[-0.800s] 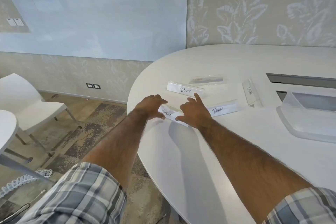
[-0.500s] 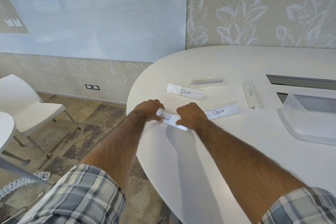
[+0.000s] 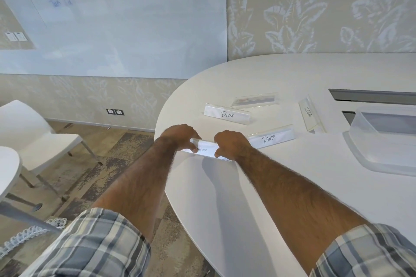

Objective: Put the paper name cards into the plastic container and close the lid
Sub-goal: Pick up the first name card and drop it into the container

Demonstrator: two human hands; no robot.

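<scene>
Pinching the Penguin name card (image 3: pixel 206 150) from both ends, left hand (image 3: pixel 179 136) curled over its left end and right hand (image 3: pixel 231 144) over its right, fingers closed onto the clear holder. Lying at the near-left edge of the bench (image 3: pixel 270 186), long axis roughly left to right, tilted slightly away on the left side; whether lifted or resting, cannot tell. Just beyond the right hand, almost touching it, the Panda card (image 3: pixel 273 138), in line with the held one. Farther back, the Bear card (image 3: pixel 227 114), a clear holder (image 3: pixel 255 99) behind it, and a fourth card (image 3: pixel 309 113) turned end-on. Off to the right, well apart from both hands, the plastic container (image 3: pixel 382 141), seemingly upside down or capped. Likely next: carrying the card rightward across the bench, right hand nearer the container and better placed to lead.
</scene>
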